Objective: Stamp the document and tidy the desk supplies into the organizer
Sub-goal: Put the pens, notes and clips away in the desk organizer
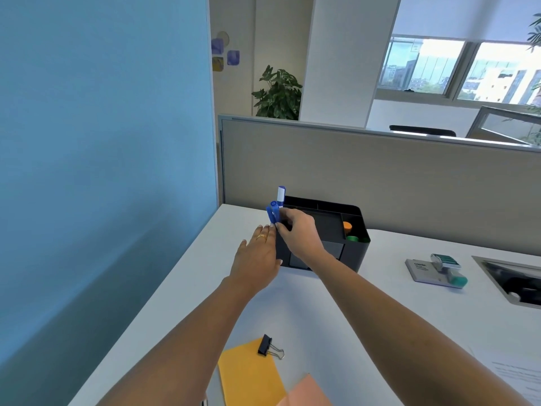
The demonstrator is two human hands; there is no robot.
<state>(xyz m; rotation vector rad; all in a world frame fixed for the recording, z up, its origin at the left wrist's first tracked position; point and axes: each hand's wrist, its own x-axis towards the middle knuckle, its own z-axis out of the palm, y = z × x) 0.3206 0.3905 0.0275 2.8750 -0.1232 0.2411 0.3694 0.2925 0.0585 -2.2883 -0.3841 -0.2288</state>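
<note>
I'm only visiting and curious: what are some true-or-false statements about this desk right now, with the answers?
1. The right hand grips blue markers at the organizer. True.
2. The binder clip lies inside the organizer. False: it lies on the yellow paper.
3. The teal stamp sits to the right of the organizer. True.
4. The left hand holds the stamp. False: it lies flat, fingers straight, beside the organizer's left side.
</note>
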